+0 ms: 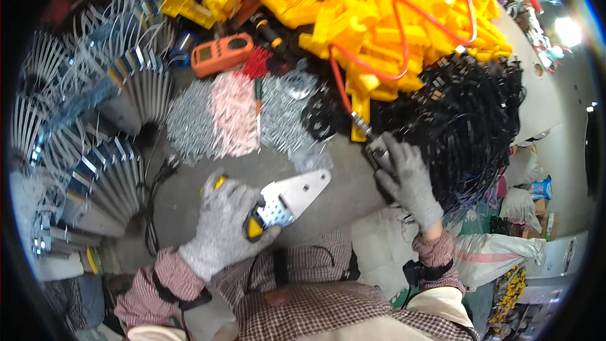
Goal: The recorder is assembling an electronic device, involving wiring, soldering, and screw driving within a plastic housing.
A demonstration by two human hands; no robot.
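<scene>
My left hand (228, 224), in a grey knit glove, is closed around a flat silver metal plate (304, 190) that tapers to a rounded, holed end. A small perforated metal piece (276, 212) sits on the plate beside my fingers. Yellow and black parts (254, 226) show at the fingertips; the rest of this piece is hidden in the palm. My right hand (410, 180), gloved alike, grips a grey air tool (378, 149) at the front edge of the black cable pile. A red coiled hose (404, 31) joins the tool's far end.
Yellow plastic housings (360, 6) are heaped at the back. Black cords (470, 132) pile up on the right. Silver screws (191, 120), pink sleeves (233, 117) and an orange meter (222, 54) lie mid-table. Grey-cabled metal parts (104, 183) line the left, near a black plug (167, 167).
</scene>
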